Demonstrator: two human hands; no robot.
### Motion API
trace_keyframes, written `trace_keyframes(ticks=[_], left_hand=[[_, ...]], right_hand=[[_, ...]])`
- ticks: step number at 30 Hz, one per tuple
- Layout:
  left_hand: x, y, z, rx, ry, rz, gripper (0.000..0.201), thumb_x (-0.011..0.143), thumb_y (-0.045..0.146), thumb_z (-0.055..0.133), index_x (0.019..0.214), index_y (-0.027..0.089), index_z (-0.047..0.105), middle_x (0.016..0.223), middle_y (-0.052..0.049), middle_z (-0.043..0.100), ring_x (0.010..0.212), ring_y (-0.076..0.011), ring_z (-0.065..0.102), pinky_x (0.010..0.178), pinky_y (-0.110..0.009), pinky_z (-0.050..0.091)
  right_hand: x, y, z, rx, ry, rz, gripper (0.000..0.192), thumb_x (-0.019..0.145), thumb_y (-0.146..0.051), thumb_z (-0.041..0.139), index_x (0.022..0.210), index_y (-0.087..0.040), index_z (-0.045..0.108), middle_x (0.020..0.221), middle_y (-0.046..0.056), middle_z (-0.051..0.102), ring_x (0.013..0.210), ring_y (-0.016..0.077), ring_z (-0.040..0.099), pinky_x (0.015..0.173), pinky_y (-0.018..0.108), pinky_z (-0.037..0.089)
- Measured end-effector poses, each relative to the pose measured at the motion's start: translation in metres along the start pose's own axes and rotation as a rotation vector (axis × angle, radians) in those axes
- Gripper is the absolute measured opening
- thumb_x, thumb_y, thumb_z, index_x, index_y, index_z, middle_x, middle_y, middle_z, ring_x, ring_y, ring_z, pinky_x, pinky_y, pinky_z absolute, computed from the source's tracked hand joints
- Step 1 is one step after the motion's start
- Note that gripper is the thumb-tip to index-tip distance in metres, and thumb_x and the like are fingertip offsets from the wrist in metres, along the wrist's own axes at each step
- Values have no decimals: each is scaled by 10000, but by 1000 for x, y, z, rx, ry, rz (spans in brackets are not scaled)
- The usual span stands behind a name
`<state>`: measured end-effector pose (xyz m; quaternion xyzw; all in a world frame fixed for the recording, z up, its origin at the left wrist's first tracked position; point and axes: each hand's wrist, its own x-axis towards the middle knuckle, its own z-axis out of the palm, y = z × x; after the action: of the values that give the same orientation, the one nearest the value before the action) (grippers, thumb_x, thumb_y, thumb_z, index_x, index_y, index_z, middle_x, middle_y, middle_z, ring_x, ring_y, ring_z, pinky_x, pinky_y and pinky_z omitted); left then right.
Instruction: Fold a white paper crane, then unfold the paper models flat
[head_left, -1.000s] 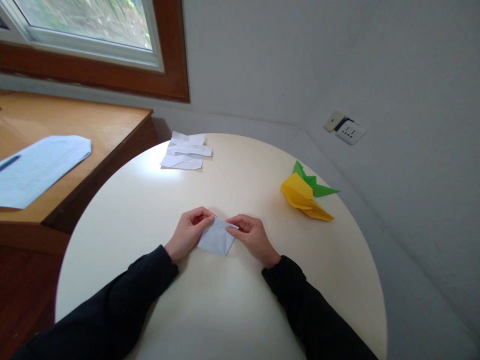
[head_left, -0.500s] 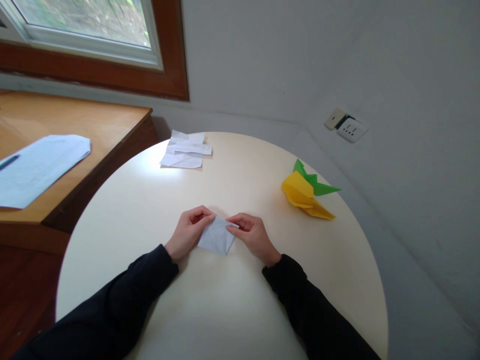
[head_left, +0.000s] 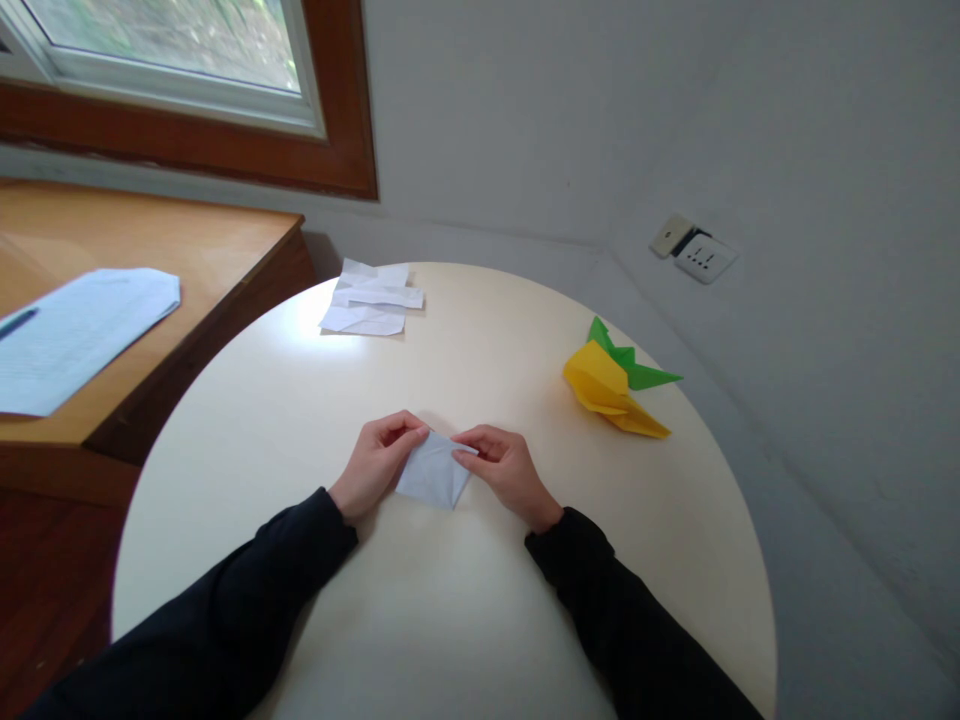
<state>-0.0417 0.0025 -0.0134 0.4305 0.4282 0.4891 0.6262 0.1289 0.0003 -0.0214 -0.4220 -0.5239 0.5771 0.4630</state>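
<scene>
A small folded white paper point(head_left: 435, 472) is between my hands over the middle of the round table. My left hand point(head_left: 379, 462) pinches its upper left edge, thumb on top. At the upper right corner, my right hand point(head_left: 508, 468) grips the paper between thumb and fingers. A crease runs down near its right side to the lower corner. The fingertips beneath the paper are hidden.
The round cream table point(head_left: 420, 620) carries white paper strips point(head_left: 367, 312) at the back left and yellow folded paper point(head_left: 600, 385) with green folded paper point(head_left: 637, 372) at the right. Papers point(head_left: 90, 330) and a pen point(head_left: 18, 323) lie on a wooden desk point(head_left: 187, 235) at left.
</scene>
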Motion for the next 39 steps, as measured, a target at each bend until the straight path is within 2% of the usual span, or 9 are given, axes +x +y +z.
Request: trace_keyframes(ticks=[6, 9, 12, 15, 18, 25, 31, 36, 39], left_hand=[[0, -1, 0, -94, -28, -31, 244, 726, 356, 619, 640, 129, 601, 572, 11, 541, 530, -89, 471, 500, -206, 341], [0, -1, 1, -136, -12, -32, 252, 726, 355, 623, 619, 132, 577, 557, 24, 516, 517, -81, 455, 493, -202, 333], [1, 1, 2, -100, -3, -29, 244, 715, 359, 634, 630, 140, 567, 571, 29, 524, 528, -85, 462, 501, -203, 338], [1, 4, 1, 32, -22, 28, 229, 703, 357, 647, 781, 145, 611, 679, 4, 593, 609, -111, 511, 566, -220, 376], [0, 8, 1, 133, -38, 80, 316, 698, 358, 650, 931, 153, 588, 672, 9, 592, 624, -118, 515, 596, -229, 384], [-4, 11, 1, 35, -72, 19, 448, 740, 429, 586, 1109, 192, 492, 772, -7, 606, 711, -146, 553, 663, -263, 432], [-3, 12, 4, 134, -93, 60, 453, 685, 346, 659, 1065, 167, 492, 693, 11, 598, 638, -129, 553, 618, -250, 426], [-3, 15, 6, 168, -75, 80, 303, 690, 296, 626, 951, 162, 551, 593, 43, 539, 511, -94, 511, 521, -222, 399], [-2, 13, 4, 215, -50, 62, 202, 686, 288, 605, 836, 152, 603, 568, 32, 537, 488, -94, 498, 499, -223, 391]], right_hand=[[0, 0, 0, -5, 3, 1, 149, 634, -251, 723, 764, -187, 687, 733, 6, 688, 688, 141, 625, 660, 278, 493], [0, -1, 0, -2, 21, 0, 156, 624, -252, 729, 760, -190, 685, 736, 5, 690, 693, 144, 627, 668, 283, 496], [1, 0, -1, 19, 55, 1, 164, 617, -258, 732, 756, -190, 679, 753, 8, 694, 715, 150, 630, 693, 292, 498], [3, 1, -3, 63, 112, -13, 178, 619, -270, 729, 767, -191, 669, 784, 11, 698, 739, 153, 630, 722, 302, 498], [5, 3, -4, 104, 177, -39, 195, 614, -271, 730, 780, -197, 660, 774, 8, 693, 729, 149, 624, 708, 297, 498], [6, 4, -4, 101, 242, -45, 215, 602, -271, 732, 785, -204, 641, 774, 11, 680, 715, 149, 615, 676, 293, 495], [7, 2, -3, 114, 246, -44, 183, 602, -250, 723, 765, -207, 651, 746, -6, 664, 680, 134, 587, 633, 268, 458], [8, 6, -5, 102, 240, -40, 71, 615, -227, 691, 676, -198, 671, 637, -26, 617, 575, 105, 513, 557, 240, 406], [7, 6, -6, 124, 236, -26, 55, 631, -221, 659, 676, -203, 685, 628, -21, 613, 582, 113, 507, 558, 245, 407]])
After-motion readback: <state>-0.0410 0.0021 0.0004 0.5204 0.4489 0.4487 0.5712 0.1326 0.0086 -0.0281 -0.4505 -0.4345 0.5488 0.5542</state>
